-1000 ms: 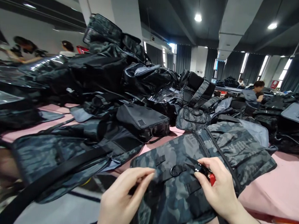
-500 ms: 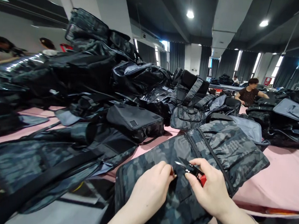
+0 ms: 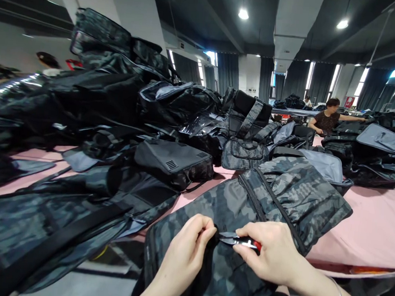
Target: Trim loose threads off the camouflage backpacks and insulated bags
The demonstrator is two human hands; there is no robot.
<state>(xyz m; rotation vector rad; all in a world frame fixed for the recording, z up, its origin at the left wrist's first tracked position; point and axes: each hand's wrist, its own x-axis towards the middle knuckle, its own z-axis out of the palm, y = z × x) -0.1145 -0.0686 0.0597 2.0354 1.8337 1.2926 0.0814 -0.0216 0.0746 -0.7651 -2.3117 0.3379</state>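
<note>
A dark camouflage bag point(image 3: 276, 196) lies over the near edge of the pink table point(image 3: 377, 228) and hangs toward me. My right hand point(image 3: 271, 253) grips small red-handled thread snips point(image 3: 236, 240), blades pointing left at the bag's front. My left hand point(image 3: 186, 253) pinches the bag's fabric right at the blade tips. A bracelet sits on my right wrist.
A tall heap of black and camouflage bags point(image 3: 126, 95) fills the table's left and middle. Another camouflage bag with a black strap point(image 3: 55, 227) lies at the near left. More bags point(image 3: 380, 150) pile at the right, behind them a seated person point(image 3: 329, 118).
Both hands slid lower on the bag and closer together. The snips turned from angled up to lying level, their tips now at my left fingers.
</note>
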